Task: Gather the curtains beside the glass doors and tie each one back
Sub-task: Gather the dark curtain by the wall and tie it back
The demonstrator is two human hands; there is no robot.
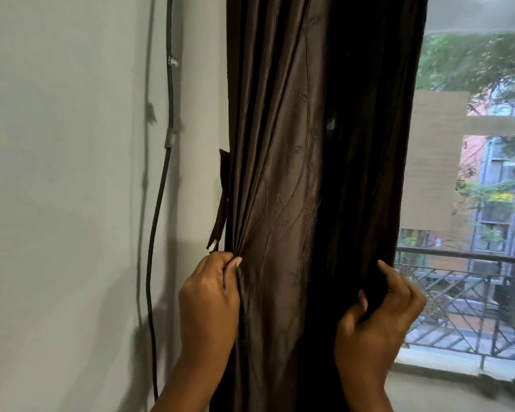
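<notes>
**Both hands on dark curtain beside glass door**

Two forearms come up from the bottom edge, elbows cut off by the frame. Left hand (210,288) pinches the curtain's (280,188) left edge, thumb and curled fingers bunching the fabric so pleats fan up and right from the grip. Right hand (378,310) grips the right edge, fingers curled round a fold; fingertips partly buried in the cloth and a bit blurred, so exact finger placement is hard to read.

Curtain is dark brown w/ a faint stitched pattern, hanging in a gathered column in mid-frame, between the wall (72,203) and the glass door (473,173). Its top and hem run out of frame; the right half is in deep shadow, folds there barely readable.

A dark fabric strap (222,203) hangs just beside the curtain's left edge, above the left hand; its upper end is hidden behind the curtain, so can't tell what it's fixed to. Looks like a tie-back, not wrapped round anything.

On the wall, a black cable (158,218) runs top to bottom w/ pale clips or tape, both ends cut off.

Through the glass: railing (458,292), trees, buildings, all soft and hazy. A pale brownish sheet (434,162) covers part of the glass; material unclear.
</notes>
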